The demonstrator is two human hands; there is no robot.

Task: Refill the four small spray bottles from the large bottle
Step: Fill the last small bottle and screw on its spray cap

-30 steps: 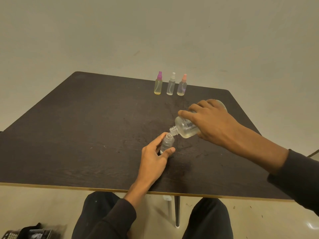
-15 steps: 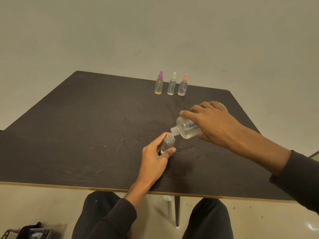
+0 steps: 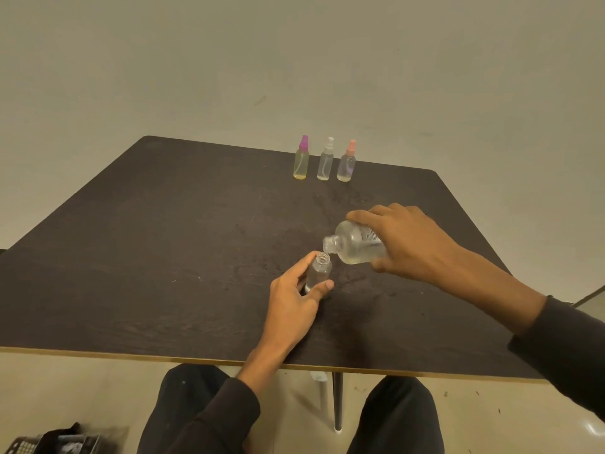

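Note:
My left hand (image 3: pixel 294 303) holds a small clear spray bottle (image 3: pixel 319 270) upright on the dark table, its cap off and mouth open. My right hand (image 3: pixel 412 244) grips the large clear bottle (image 3: pixel 355 245), tipped to the left with its open neck just above and right of the small bottle's mouth. Pale liquid lies in the large bottle's lower side. At the table's far edge stand three capped spray bottles: one with a purple cap (image 3: pixel 301 162), one with a white cap (image 3: pixel 325 163) and one with a pink cap (image 3: pixel 347 165).
The dark wooden table (image 3: pixel 163 257) has a light front edge near my knees. A table leg (image 3: pixel 337 401) stands between my legs. A dark bag (image 3: pixel 62 442) lies on the floor at lower left. A plain wall rises behind the table.
The large bottle has lifted slightly and its neck has drawn back a little from the small bottle's mouth. My left hand has kept its hold on the small bottle.

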